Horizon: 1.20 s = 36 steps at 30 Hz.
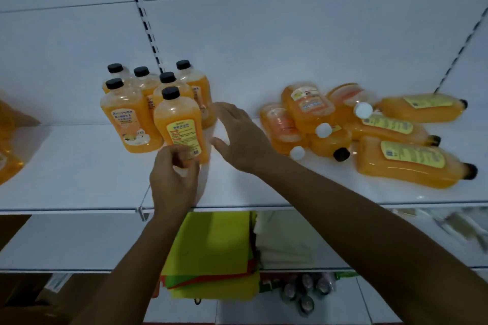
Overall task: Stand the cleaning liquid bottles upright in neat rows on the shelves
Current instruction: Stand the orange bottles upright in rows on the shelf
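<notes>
Left hand (173, 182) curled at the front upright bottle's (182, 126) base (grip unclear), right hand (241, 137) open beside it, toppled bottles (369, 129) on shelf (79, 179)

Left hand (173, 179) touches front upright bottle (182, 128); right hand (241, 137) open beside it

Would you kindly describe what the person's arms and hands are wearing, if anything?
Both arms are bare as far as the frame shows: no sleeves or gloves. The left hand and right hand show no rings, and no watch or bracelet is visible at either wrist.
</notes>
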### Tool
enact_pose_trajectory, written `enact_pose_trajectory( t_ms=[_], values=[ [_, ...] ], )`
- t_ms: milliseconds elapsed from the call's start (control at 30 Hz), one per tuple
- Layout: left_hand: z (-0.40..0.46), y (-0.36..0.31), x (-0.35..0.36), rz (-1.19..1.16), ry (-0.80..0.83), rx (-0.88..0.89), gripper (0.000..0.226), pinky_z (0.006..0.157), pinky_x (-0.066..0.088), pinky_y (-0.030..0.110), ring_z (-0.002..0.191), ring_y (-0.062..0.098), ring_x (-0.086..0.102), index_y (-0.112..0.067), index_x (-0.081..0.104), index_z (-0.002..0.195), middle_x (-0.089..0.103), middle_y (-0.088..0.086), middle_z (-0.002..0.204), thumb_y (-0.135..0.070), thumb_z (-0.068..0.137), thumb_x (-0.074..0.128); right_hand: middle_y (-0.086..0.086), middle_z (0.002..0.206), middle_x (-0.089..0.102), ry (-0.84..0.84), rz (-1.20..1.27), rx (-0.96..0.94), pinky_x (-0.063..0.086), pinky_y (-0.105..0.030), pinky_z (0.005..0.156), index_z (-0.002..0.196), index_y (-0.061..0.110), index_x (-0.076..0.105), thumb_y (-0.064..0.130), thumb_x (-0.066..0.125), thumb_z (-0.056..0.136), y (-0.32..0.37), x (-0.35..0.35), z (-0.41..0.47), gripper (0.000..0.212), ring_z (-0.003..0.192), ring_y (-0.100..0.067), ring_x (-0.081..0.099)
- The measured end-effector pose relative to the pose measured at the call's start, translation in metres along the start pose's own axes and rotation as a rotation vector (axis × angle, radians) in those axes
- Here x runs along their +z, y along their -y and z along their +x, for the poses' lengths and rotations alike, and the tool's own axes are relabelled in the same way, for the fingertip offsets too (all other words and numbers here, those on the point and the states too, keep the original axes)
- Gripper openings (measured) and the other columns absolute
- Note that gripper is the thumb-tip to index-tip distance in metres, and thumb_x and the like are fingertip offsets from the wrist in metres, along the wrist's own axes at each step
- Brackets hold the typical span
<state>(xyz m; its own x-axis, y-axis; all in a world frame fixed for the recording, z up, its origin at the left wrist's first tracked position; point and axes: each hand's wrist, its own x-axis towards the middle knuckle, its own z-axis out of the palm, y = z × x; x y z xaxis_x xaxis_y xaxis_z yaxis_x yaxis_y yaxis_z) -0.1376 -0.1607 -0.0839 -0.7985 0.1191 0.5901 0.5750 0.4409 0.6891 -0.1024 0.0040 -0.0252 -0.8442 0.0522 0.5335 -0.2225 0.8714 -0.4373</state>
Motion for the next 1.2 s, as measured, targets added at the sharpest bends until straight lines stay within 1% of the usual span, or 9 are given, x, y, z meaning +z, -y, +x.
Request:
enact_pose_trajectory(
  t_ms=[100, 167, 333, 467, 567, 733, 867, 1033, 1200],
  values=[
    [-0.007, -0.028, 0.027, -0.018, 0.174, 0.123, 0.027, 0.070, 0.041, 0.011, 0.083, 0.011, 0.057, -0.015, 0.059, 0.107, 0.062, -0.001, 0.094, -0.016, 0.084, 0.072, -0.006, 0.151, 0.038, -0.033, -0.091, 0.087, 0.033, -0.037, 0.111, 0.146, 0.014, 0.035, 0.027, 0.061, 0.092, -0.029, -0.031, -0.020, 0.062, 0.139, -0.023, 0.032],
    [-0.009, -0.049, 0.051, -0.033, 0.275, 0.160, 0.032, 0.073, 0.038, 0.008, 0.089, 0.009, 0.057, -0.013, 0.059, 0.113, 0.062, -0.001, 0.103, -0.019, 0.085, 0.072, -0.006, 0.151, 0.037, -0.078, -0.155, 0.134, 0.028, -0.034, 0.113, 0.146, 0.014, 0.035, 0.027, 0.060, 0.093, -0.047, -0.058, -0.032, 0.060, 0.141, -0.023, 0.030],
    [-0.011, -0.101, 0.110, -0.003, 0.376, 0.274, 0.042, 0.088, 0.049, 0.035, 0.104, 0.021, 0.058, -0.011, 0.058, 0.122, 0.063, 0.007, 0.117, -0.028, 0.085, 0.071, -0.009, 0.146, 0.043, -0.245, -0.311, 0.230, 0.030, -0.037, 0.111, 0.138, 0.010, 0.046, 0.024, 0.064, 0.087, -0.097, -0.126, -0.065, 0.056, 0.137, -0.026, 0.034],
    [-0.006, -0.139, 0.148, 0.011, 0.422, 0.403, 0.045, 0.094, 0.040, 0.034, 0.115, 0.027, 0.053, -0.014, 0.055, 0.126, 0.060, 0.007, 0.125, -0.033, 0.086, 0.065, -0.008, 0.146, 0.042, -0.318, -0.221, 0.395, 0.029, -0.036, 0.110, 0.137, 0.011, 0.047, 0.028, 0.055, 0.095, -0.137, -0.159, -0.089, 0.046, 0.137, -0.025, 0.033],
    [0.000, -0.161, 0.177, 0.139, 0.402, 0.505, 0.051, 0.101, 0.040, 0.043, 0.121, 0.030, 0.050, -0.015, 0.054, 0.128, 0.059, 0.007, 0.127, -0.037, 0.083, 0.066, -0.009, 0.140, 0.049, -0.406, -0.066, 0.500, 0.034, -0.035, 0.108, 0.136, 0.011, 0.049, 0.028, 0.044, 0.101, -0.158, -0.172, -0.100, 0.039, 0.129, -0.023, 0.043],
    [0.012, -0.184, 0.208, 0.348, 0.384, 0.579, 0.072, 0.106, 0.035, 0.047, 0.125, 0.032, 0.050, -0.014, 0.046, 0.138, 0.057, 0.010, 0.134, -0.044, 0.078, 0.072, -0.005, 0.146, 0.043, -0.255, -0.015, 0.571, 0.037, -0.036, 0.107, 0.147, 0.021, 0.035, 0.010, 0.045, 0.098, -0.183, -0.180, -0.100, 0.051, 0.131, -0.020, 0.042],
    [0.026, -0.196, 0.227, 0.485, 0.438, 0.529, 0.078, 0.107, 0.032, 0.046, 0.128, 0.029, 0.048, -0.020, 0.032, 0.146, 0.052, 0.005, 0.140, -0.054, 0.083, 0.062, -0.005, 0.142, 0.048, -0.207, -0.008, 0.507, 0.038, -0.029, 0.102, 0.147, 0.022, 0.036, 0.006, 0.051, 0.094, -0.190, -0.177, -0.089, 0.057, 0.126, -0.019, 0.046],
    [0.032, -0.209, 0.235, 0.567, 0.483, 0.477, 0.065, 0.105, 0.032, 0.049, 0.125, 0.028, 0.051, -0.021, 0.034, 0.143, 0.056, 0.005, 0.135, -0.050, 0.089, 0.055, -0.005, 0.133, 0.055, -0.209, 0.002, 0.427, 0.040, -0.026, 0.099, 0.141, 0.016, 0.045, 0.003, 0.054, 0.090, -0.194, -0.176, -0.090, 0.053, 0.120, -0.017, 0.051],
    [0.038, -0.215, 0.226, 0.212, 0.466, 0.387, 0.046, 0.091, 0.048, 0.046, 0.102, 0.027, 0.063, -0.018, 0.052, 0.126, 0.066, 0.004, 0.116, -0.044, 0.089, 0.059, -0.003, 0.142, 0.047, -0.184, 0.023, 0.456, 0.038, -0.028, 0.103, 0.146, 0.021, 0.034, 0.011, 0.065, 0.088, -0.192, -0.183, -0.095, 0.067, 0.127, -0.016, 0.045]
  ],
)
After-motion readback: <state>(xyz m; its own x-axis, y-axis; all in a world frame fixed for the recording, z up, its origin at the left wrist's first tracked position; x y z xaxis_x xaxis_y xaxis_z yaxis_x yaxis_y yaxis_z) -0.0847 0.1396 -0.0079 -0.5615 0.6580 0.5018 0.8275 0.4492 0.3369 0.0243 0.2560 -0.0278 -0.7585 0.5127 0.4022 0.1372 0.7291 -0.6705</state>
